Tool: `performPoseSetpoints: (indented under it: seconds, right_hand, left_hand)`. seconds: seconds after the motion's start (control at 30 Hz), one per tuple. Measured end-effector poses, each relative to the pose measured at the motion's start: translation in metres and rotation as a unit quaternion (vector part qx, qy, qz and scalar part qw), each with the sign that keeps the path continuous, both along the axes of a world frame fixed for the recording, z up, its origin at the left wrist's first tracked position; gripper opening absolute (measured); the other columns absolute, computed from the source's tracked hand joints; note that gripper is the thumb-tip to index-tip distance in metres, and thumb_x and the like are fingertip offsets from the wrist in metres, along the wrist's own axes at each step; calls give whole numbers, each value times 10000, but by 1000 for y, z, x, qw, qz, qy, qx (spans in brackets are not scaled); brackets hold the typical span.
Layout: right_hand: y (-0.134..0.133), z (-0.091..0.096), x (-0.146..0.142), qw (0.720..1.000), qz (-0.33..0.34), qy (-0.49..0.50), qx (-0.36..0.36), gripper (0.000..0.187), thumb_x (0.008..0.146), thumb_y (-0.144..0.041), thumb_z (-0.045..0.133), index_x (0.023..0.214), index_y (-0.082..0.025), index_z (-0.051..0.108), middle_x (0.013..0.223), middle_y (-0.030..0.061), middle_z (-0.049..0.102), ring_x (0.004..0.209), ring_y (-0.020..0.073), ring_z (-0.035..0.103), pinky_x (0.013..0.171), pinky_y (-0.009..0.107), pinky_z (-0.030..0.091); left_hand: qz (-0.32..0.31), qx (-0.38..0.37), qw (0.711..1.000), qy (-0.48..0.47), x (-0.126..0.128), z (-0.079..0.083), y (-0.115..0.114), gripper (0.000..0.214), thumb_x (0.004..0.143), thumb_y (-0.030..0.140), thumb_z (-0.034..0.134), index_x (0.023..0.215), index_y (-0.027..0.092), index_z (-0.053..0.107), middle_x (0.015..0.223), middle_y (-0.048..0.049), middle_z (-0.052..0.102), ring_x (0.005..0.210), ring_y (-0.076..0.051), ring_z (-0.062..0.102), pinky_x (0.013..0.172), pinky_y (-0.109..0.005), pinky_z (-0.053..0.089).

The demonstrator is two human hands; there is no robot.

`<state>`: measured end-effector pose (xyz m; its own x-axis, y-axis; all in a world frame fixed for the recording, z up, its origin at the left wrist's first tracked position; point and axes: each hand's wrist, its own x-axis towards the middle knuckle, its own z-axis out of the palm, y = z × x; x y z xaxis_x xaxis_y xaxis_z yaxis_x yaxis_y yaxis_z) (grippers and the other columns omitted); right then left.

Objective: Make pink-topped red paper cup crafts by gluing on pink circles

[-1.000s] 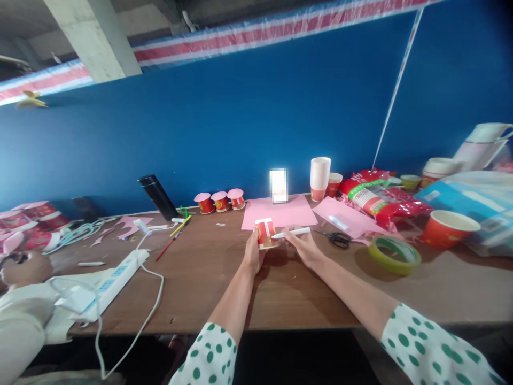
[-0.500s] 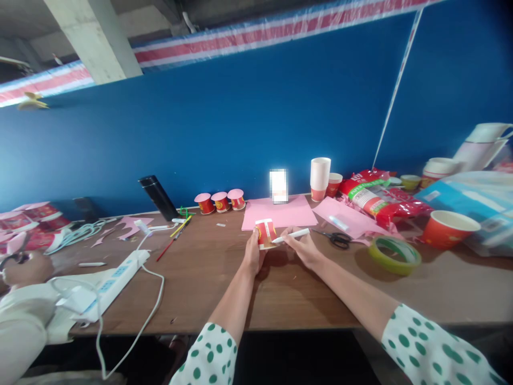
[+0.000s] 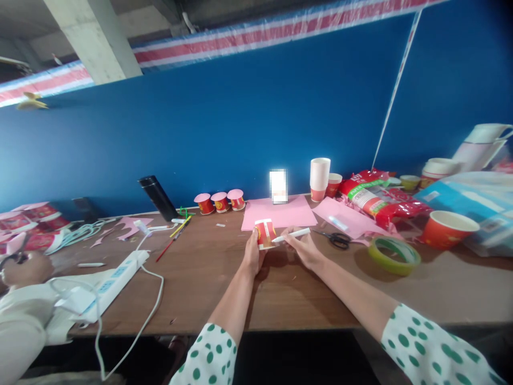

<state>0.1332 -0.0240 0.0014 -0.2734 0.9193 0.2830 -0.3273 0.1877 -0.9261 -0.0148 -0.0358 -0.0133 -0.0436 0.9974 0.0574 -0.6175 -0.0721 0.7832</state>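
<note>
In front of the pink sheets, my left hand is closed around a red paper cup with yellow marks and a pale rim. My right hand grips a white marker pen like a writing tool. The pen's tip is at the cup's lower right side; whether it touches cannot be made out. Behind the cup lies a stack of pink paper. Just right of my right hand rest black-handled scissors.
Three red cups with pink tops stand at the wall. To the right are yellow-green tape, a red cup and stacked paper cups. On the left lie a power strip and a co-worker's hand with scissors.
Almost nothing differs. The cup and pen stay in my hands, with the pen tip still near the cup's lower right.
</note>
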Motion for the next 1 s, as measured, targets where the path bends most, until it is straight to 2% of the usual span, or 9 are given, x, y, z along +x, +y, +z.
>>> performPoseSetpoints:
  seconds: [0.23, 0.47, 0.63, 1.0]
  right_hand:
    - [2, -4, 1, 1000, -7, -15, 6, 242, 692, -385, 693, 665, -172, 581, 555, -25, 507, 495, 77, 388, 456, 214, 270]
    - [4, -8, 1, 997, 4, 45, -56, 254, 663, -377, 714, 674, -175, 560, 565, -32, 518, 477, 64, 410, 441, 196, 267]
    - [4, -7, 1, 997, 11, 47, -54, 266, 655, -391, 717, 681, -176, 562, 559, -33, 517, 472, 65, 408, 438, 200, 273]
    - [1, -3, 0, 997, 8, 47, -60, 260, 659, -378, 724, 682, -176, 562, 563, -28, 523, 483, 68, 424, 437, 192, 281]
  left_hand:
    - [9, -8, 1000, -3, 0, 1, 0, 438, 792, 501, 527, 964, 111, 629, 885, -96, 678, 855, -218, 635, 836, -373, 468]
    - [15, -19, 1000, -12, -2, -1, 1, 425, 792, 519, 516, 917, 133, 642, 835, -64, 668, 708, -152, 613, 739, -316, 483]
    - [6, -18, 1000, -3, -2, 1, 0, 460, 778, 548, 516, 926, 131, 641, 825, -67, 660, 695, -146, 604, 682, -285, 473]
    - [25, 7, 1000, 13, -2, -7, 2, 360, 777, 471, 569, 924, 146, 618, 862, -62, 662, 724, -140, 606, 733, -304, 474]
